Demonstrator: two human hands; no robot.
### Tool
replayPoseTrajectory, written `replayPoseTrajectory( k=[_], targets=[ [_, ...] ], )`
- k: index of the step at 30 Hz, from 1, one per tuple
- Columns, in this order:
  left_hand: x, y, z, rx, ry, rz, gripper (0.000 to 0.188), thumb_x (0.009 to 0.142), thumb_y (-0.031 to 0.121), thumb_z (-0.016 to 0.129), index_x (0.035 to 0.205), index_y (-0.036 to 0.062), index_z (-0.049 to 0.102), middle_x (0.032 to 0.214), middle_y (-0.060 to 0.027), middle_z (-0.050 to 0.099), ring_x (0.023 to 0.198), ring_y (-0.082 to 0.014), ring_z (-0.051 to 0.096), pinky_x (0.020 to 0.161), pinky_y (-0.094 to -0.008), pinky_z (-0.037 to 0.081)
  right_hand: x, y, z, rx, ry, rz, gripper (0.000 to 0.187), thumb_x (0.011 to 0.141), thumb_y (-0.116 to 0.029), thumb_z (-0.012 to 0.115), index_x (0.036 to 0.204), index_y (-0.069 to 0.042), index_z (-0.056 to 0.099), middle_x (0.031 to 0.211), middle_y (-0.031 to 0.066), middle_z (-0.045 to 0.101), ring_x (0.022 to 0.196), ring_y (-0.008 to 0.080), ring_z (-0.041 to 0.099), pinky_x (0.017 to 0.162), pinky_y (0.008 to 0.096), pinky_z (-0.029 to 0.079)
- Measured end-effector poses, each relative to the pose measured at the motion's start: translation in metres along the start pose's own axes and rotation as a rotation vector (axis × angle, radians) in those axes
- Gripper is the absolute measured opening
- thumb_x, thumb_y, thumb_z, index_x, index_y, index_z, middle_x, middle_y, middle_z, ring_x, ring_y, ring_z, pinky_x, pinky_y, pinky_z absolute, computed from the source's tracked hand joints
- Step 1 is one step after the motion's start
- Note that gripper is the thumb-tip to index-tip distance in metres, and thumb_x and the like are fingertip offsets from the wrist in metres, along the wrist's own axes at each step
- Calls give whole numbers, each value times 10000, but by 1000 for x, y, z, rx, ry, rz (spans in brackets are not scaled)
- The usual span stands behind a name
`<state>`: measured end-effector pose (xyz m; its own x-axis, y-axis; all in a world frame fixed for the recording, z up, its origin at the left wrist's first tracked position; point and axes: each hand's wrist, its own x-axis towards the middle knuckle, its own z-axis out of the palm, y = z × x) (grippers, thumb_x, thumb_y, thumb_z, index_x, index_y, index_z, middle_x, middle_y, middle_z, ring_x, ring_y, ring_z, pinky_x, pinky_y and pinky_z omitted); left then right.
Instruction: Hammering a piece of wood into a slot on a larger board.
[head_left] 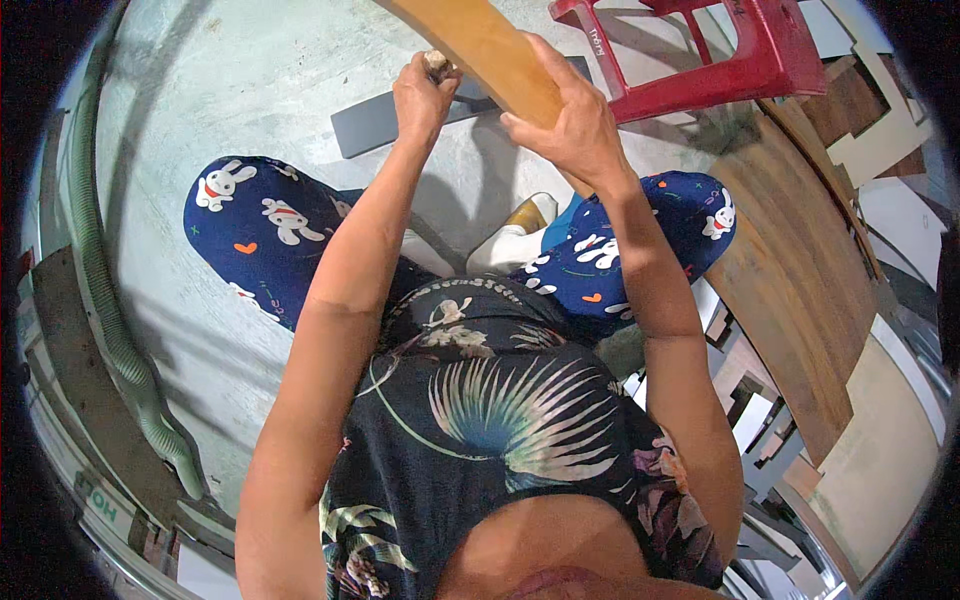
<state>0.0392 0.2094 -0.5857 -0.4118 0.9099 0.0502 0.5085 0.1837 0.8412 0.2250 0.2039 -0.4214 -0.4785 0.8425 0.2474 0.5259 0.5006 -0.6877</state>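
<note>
My right hand [575, 125] grips the near end of a long yellowish-brown board [490, 50], which looks like wood. Its thumb lies on one side and the fingers on the other. The board is tilted up off the floor and runs out past the top edge. My left hand [422, 95] is closed around a small crumpled beige wad [437, 66], perhaps a rag, close to the board's left edge. Whether the wad touches the board I cannot tell. Beneath both hands, a flat dark grey strip [375, 125] lies on the floor, partly hidden by them.
A red plastic stool [690, 95] lies at the upper right. Brown panels [800, 270] and pale offcuts [890, 420] are piled along the right. A green corrugated hose [100, 310] runs down the left side of the concrete floor [270, 90]. My bent legs frame the work.
</note>
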Motion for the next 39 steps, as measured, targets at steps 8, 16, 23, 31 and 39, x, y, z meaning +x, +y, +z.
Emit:
replayPoseTrajectory(
  k=[8,16,23,31,39],
  targets=[
    [0,-5,1,-26,50,75,379,695,209,790,943,-17,614,892,-216,652,860,-380,638,779,-445,502,-3,7,-2,-96,-217,204,812,700,-217,767,1418,-99,407,1251,209,583,1151,316,584,966,365,460],
    [13,8,-13,-22,156,27,346,729,232,795,962,18,655,902,-153,692,796,-252,672,719,-351,520,-3,-9,-28,98,40,130,792,689,-162,776,1383,-35,415,1209,195,611,1083,278,624,924,367,485],
    [-25,21,8,31,-2,155,401,692,208,774,1053,126,619,910,-144,671,841,-351,654,707,-431,517,-18,-4,-18,173,73,165,781,714,-100,762,1398,-21,394,1230,160,599,1108,210,596,950,342,469],
    [-54,43,28,135,-199,253,412,768,138,684,1130,142,487,1039,-139,607,841,-394,633,677,-487,514,-39,7,-4,289,140,252,760,742,-90,739,1397,24,371,1255,150,572,1127,195,567,969,344,454],
    [-48,33,37,103,-82,216,353,802,129,654,1131,105,528,1029,-144,626,900,-358,634,730,-469,519,-38,24,4,249,109,279,821,688,-196,806,1367,52,415,1278,169,560,1181,205,535,1005,338,425]
  ],
)
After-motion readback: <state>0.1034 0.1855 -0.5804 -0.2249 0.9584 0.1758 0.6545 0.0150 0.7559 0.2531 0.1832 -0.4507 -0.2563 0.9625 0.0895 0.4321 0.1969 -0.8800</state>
